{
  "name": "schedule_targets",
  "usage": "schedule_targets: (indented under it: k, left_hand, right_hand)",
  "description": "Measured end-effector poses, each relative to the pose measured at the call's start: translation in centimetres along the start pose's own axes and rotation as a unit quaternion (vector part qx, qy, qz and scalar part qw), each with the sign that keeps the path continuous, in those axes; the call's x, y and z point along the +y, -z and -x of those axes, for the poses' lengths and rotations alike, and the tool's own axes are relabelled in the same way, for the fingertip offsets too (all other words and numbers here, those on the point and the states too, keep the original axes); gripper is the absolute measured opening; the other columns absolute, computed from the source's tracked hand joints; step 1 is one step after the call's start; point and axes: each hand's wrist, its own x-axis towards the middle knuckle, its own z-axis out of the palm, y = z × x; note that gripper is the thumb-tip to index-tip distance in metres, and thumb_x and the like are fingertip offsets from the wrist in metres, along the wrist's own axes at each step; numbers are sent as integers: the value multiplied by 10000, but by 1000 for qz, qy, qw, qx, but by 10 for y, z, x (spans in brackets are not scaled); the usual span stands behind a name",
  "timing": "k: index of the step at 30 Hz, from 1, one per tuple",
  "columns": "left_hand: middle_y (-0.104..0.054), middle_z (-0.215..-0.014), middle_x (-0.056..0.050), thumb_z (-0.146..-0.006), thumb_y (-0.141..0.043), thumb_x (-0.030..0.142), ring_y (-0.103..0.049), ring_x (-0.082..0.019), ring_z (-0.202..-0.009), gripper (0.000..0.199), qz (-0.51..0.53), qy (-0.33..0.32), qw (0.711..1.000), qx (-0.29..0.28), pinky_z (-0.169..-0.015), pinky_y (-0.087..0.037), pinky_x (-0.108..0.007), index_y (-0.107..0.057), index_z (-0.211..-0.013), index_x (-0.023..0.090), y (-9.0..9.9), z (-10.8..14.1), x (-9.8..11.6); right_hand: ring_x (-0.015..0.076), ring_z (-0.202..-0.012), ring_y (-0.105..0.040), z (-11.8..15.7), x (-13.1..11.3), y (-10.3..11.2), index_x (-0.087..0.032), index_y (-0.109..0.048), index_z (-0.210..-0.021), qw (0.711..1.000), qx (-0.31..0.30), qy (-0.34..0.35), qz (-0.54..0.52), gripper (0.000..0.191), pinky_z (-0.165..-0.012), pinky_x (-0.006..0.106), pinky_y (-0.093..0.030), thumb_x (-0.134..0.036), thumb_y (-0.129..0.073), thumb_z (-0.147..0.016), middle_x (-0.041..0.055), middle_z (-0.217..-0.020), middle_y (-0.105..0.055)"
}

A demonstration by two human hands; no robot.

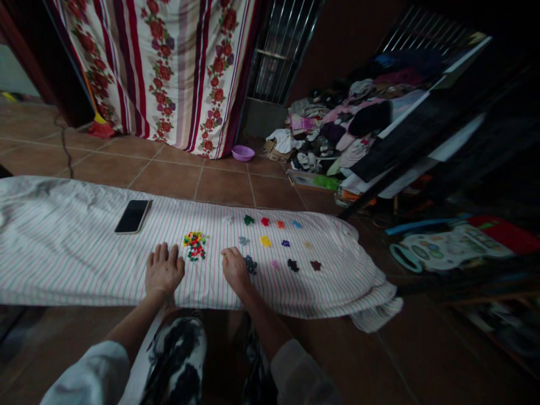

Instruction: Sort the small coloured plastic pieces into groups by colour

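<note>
My left hand (pixel 163 269) lies flat on the striped cloth (pixel 84 253), fingers spread, just left of a mixed pile of small red, yellow and green pieces (pixel 195 246). To the right of that pile, my right hand (pixel 235 268) is closed in a pinch, with a tiny yellow piece showing at its fingertips. Small single-colour heaps spread out beyond it: green pieces (pixel 248 220), red pieces (pixel 265 221), yellow pieces (pixel 265 241), grey pieces (pixel 244 241), black pieces (pixel 293 265) and brown pieces (pixel 315 265) among them. A dark grey heap (pixel 250 264) is partly hidden by the right hand.
A phone (pixel 133 216) rests on the cloth at the left. Past the far edge are a tiled floor, a purple basin (pixel 243 153), a flowered curtain (pixel 181 73) and a broom (pixel 101 126). Piled clothes (pixel 337 124) and a plastic toy panel (pixel 458 247) are at the right.
</note>
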Motion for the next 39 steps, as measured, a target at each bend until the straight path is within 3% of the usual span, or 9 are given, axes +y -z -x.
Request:
schedule_targets:
  k: [10,17,26,32,39]
  left_hand:
    - [-465,-1380,-199,-877,-338,347,-370,-316,-1327,504,11,0,1000,-1,-1085,-265,-470,-502,-1305,136,2,1,0]
    - [-462,-1383,-200,-880,-338,349,-379,-318,-1319,498,0,-5,1000,3,-1075,-276,-469,-504,-1300,140,1,0,0]
    - [-469,-1376,-201,-874,-359,339,-381,-323,-1318,491,-2,-3,1000,-3,-1068,-282,-462,-498,-1302,143,3,-1,1]
    - [-464,-1383,-208,-868,-369,341,-373,-326,-1322,495,22,-1,1000,6,-1074,-267,-473,-510,-1294,132,1,0,0]
    - [-477,-1374,-203,-873,-371,338,-384,-327,-1317,485,7,-1,1000,11,-1066,-286,-468,-520,-1289,140,1,-1,2]
  right_hand:
    - [184,-1000,-502,13,-2,-5,-184,-614,-989,1000,-4,-12,20,282,-888,295,-425,-45,-430,-827,82,-990,-564]
    - [190,-939,-535,11,2,0,-177,-617,-982,1000,14,1,2,258,-872,308,-442,-77,-436,-828,85,-945,-584]
    - [185,-936,-566,-14,12,16,-154,-641,-983,997,69,-21,-20,285,-874,298,-443,-77,-430,-807,83,-946,-624]
    - [153,-910,-586,-41,19,27,-198,-647,-1019,998,14,-67,-7,299,-837,253,-439,-81,-461,-817,62,-1011,-635]
    - [144,-910,-575,-63,6,7,-196,-665,-992,997,-65,-39,10,279,-842,241,-411,-88,-469,-824,50,-971,-643]
